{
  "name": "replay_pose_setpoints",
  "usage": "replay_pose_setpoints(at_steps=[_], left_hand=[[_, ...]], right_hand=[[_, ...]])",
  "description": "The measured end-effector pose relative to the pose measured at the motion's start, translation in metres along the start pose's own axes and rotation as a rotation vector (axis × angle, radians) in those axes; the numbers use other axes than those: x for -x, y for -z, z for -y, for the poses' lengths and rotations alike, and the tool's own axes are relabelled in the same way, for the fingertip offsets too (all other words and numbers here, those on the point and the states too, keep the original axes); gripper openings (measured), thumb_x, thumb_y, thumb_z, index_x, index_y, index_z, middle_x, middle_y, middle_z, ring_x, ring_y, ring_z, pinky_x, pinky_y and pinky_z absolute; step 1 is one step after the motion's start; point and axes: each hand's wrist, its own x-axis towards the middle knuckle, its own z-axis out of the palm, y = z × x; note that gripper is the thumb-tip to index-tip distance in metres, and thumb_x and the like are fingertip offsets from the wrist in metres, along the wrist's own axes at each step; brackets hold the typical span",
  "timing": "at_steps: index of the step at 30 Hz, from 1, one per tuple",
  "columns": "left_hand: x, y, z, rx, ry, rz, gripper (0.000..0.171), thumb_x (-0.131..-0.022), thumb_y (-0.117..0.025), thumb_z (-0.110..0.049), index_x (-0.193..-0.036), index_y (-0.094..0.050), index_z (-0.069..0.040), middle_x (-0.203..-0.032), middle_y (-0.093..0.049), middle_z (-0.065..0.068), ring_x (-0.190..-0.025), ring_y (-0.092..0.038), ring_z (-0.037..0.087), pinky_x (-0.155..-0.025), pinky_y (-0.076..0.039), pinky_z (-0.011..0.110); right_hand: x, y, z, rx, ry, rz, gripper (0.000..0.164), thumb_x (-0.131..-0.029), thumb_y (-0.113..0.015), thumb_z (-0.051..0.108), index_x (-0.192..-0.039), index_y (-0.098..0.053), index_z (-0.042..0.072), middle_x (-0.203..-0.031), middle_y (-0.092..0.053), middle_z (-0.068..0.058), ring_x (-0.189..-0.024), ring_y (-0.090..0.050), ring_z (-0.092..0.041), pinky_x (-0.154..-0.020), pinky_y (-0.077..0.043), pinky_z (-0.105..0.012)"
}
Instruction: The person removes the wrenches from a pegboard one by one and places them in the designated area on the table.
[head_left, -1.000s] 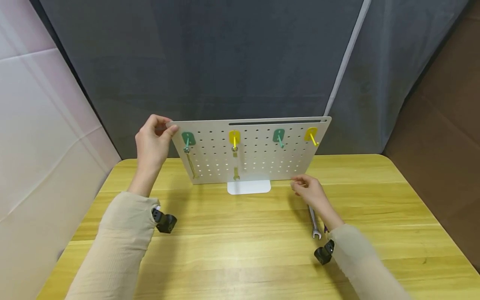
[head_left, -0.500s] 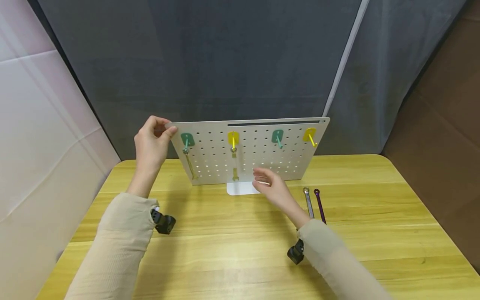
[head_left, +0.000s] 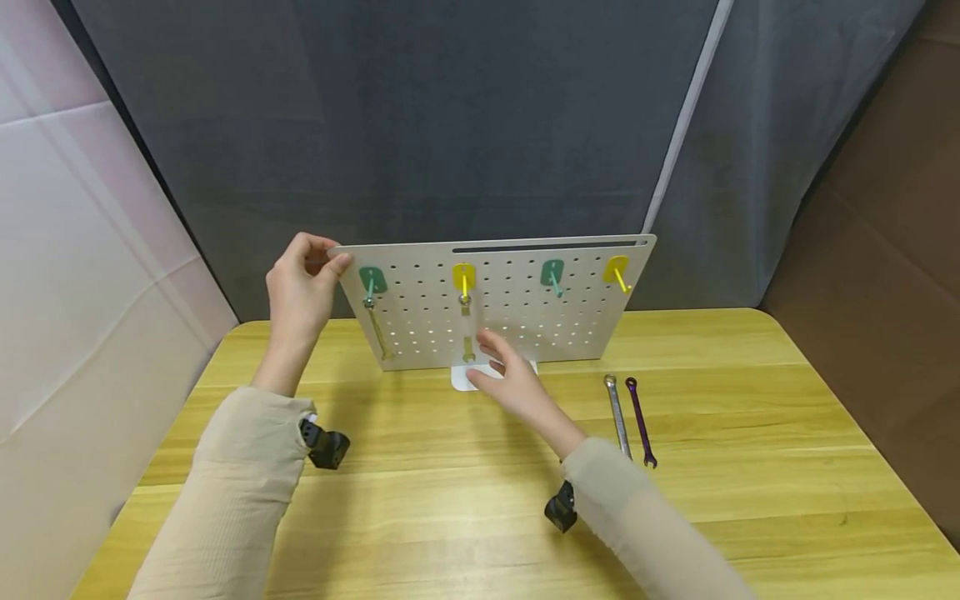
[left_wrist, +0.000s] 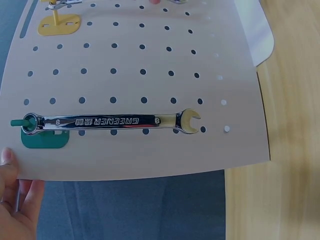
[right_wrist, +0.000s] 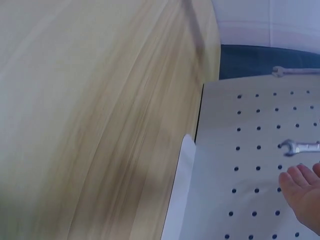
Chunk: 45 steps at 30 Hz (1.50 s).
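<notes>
My left hand pinches the upper left corner of a white pegboard, thumb in front. From the green hook near that corner hangs a chrome combination wrench by its ring end. A second wrench hangs on the yellow hook to its right. Just right of this wrench's open end is my right hand, its fingers loosely extended and holding nothing. In the right wrist view, a gap shows between the fingers and that wrench.
Another green hook and a yellow hook on the board's right half carry nothing. A silver wrench and a purple wrench lie on the wooden table at right. A dark curtain stands behind.
My right hand has moved left across the board's lower front, from the right corner to the second hanging wrench, uncovering the two wrenches on the table. The left hand keeps its hold.
</notes>
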Motion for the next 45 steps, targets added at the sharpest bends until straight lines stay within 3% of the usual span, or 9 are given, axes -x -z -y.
replay_pose_setpoints(at_steps=[8, 13, 21, 29, 36, 42, 45], left_hand=[[0.0, 0.0, 0.001, 0.0, -0.01, -0.005, 0.03, -0.092, -0.062, -0.024, -0.111, -0.059, -0.001, -0.108, -0.065, 0.014, -0.08, -0.049, 0.002, -0.073, -0.039, 0.014], [-0.001, -0.001, 0.002, -0.001, -0.012, -0.006, 0.031, -0.092, -0.062, -0.024, -0.111, -0.059, -0.001, -0.107, -0.065, 0.014, -0.08, -0.049, 0.001, -0.073, -0.039, 0.013], [-0.001, -0.001, 0.002, -0.007, -0.015, -0.006, 0.031, -0.092, -0.062, -0.025, -0.111, -0.059, -0.001, -0.108, -0.065, 0.014, -0.082, -0.051, 0.004, -0.073, -0.039, 0.014], [-0.001, -0.001, 0.003, -0.007, -0.013, -0.005, 0.031, -0.092, -0.062, -0.025, -0.111, -0.059, -0.001, -0.108, -0.065, 0.014, -0.081, -0.049, 0.002, -0.073, -0.039, 0.014], [-0.001, -0.001, 0.003, -0.003, -0.016, -0.004, 0.03, -0.092, -0.062, -0.024, -0.111, -0.059, 0.0, -0.107, -0.065, 0.014, -0.08, -0.049, 0.0, -0.073, -0.039, 0.013], [-0.001, -0.001, 0.003, -0.004, -0.018, -0.007, 0.031, -0.092, -0.062, -0.025, -0.11, -0.059, 0.0, -0.106, -0.065, 0.014, -0.08, -0.049, 0.001, -0.074, -0.038, 0.015], [-0.001, -0.001, 0.003, -0.005, -0.017, -0.007, 0.031, -0.092, -0.062, -0.025, -0.11, -0.059, 0.0, -0.106, -0.065, 0.014, -0.081, -0.048, 0.001, -0.073, -0.038, 0.015]], right_hand=[[0.002, -0.009, 0.004, -0.025, 0.023, 0.024, 0.066, -0.089, -0.062, 0.003, -0.146, -0.029, -0.004, -0.145, -0.041, -0.024, -0.135, -0.041, -0.038, -0.112, -0.034, -0.047], [0.002, -0.012, 0.005, -0.033, 0.02, 0.019, 0.061, -0.089, -0.061, 0.001, -0.143, -0.034, -0.003, -0.136, -0.05, -0.025, -0.127, -0.049, -0.037, -0.109, -0.039, -0.046], [0.006, -0.014, 0.008, -0.063, 0.022, 0.006, 0.039, -0.092, -0.056, 0.0, -0.13, -0.05, -0.003, -0.121, -0.06, -0.022, -0.114, -0.058, -0.033, -0.099, -0.048, -0.037], [0.008, -0.013, 0.014, -0.122, -0.027, -0.079, 0.025, -0.093, -0.059, 0.007, -0.115, -0.061, -0.004, -0.111, -0.064, -0.02, -0.093, -0.066, -0.021, -0.084, -0.056, -0.03], [0.01, -0.012, 0.02, -0.169, -0.062, -0.09, 0.026, -0.091, -0.06, 0.003, -0.115, -0.059, -0.006, -0.108, -0.063, -0.022, -0.08, -0.064, -0.008, -0.078, -0.057, -0.028], [0.013, -0.01, 0.025, -0.185, -0.068, -0.092, 0.032, -0.089, -0.061, -0.001, -0.12, -0.057, -0.006, -0.107, -0.063, -0.023, -0.079, -0.064, -0.008, -0.075, -0.057, -0.029], [0.015, -0.008, 0.028, -0.207, -0.073, -0.085, 0.037, -0.088, -0.061, -0.003, -0.124, -0.055, -0.005, -0.109, -0.062, -0.025, -0.081, -0.066, -0.017, -0.074, -0.058, -0.03]])
